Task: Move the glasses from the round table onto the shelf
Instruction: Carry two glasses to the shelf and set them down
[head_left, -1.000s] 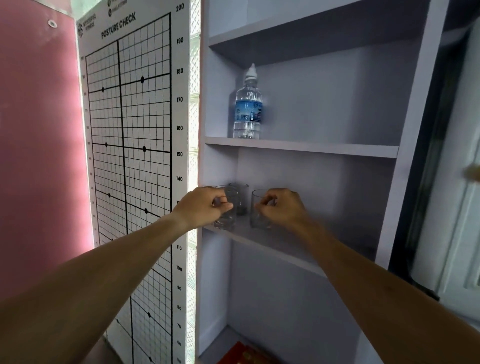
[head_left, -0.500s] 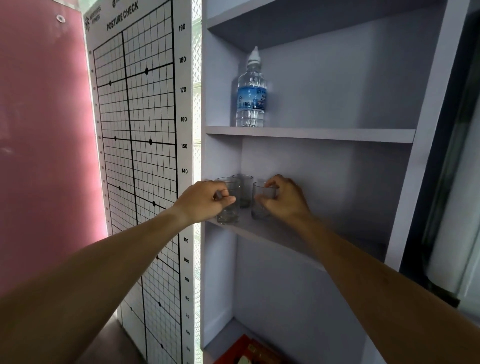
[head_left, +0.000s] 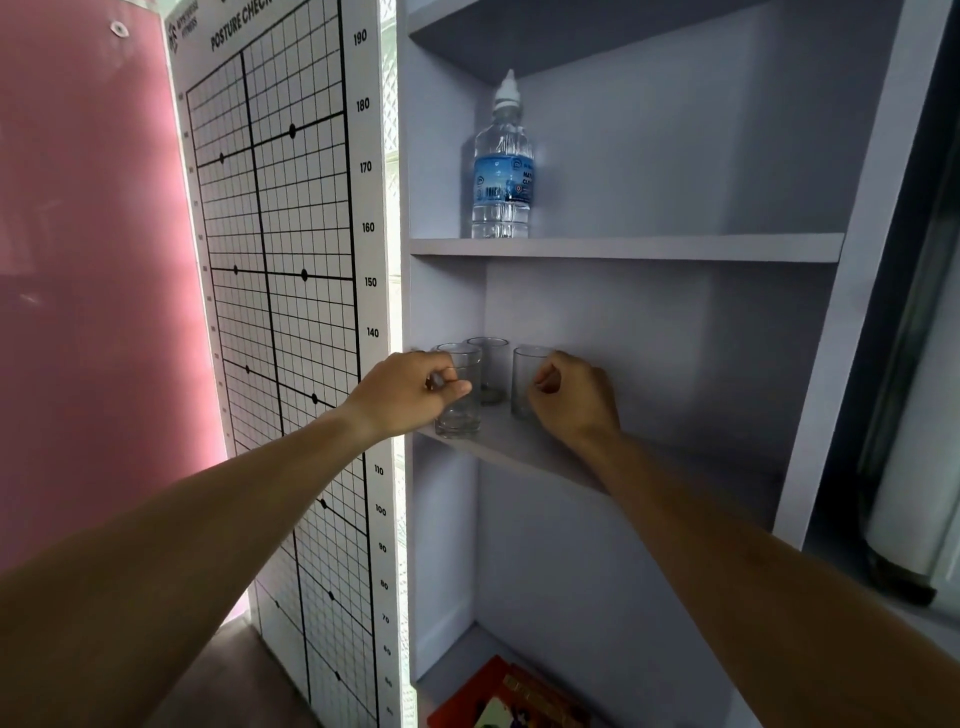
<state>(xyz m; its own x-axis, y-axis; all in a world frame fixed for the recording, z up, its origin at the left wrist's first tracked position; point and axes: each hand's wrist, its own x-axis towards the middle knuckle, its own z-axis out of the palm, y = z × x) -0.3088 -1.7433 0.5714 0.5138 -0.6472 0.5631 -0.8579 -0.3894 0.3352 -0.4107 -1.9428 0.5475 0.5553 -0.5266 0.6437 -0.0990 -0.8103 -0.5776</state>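
Three clear glasses stand on the middle board of the white shelf. My left hand is wrapped around the front left glass, which rests near the board's front left corner. My right hand grips the right glass from its right side; that glass stands on the board too. A third glass sits untouched behind and between them, close to the back wall. The round table is out of view.
A water bottle stands on the board above. A posture-check grid chart leans against a pink wall on the left. Red and orange items lie on the bottom board. The middle board stretches bare to the right.
Both hands stay on their glasses at the same spot on the board. The view has tilted slightly, so the shelf appears a little lower in the frame.
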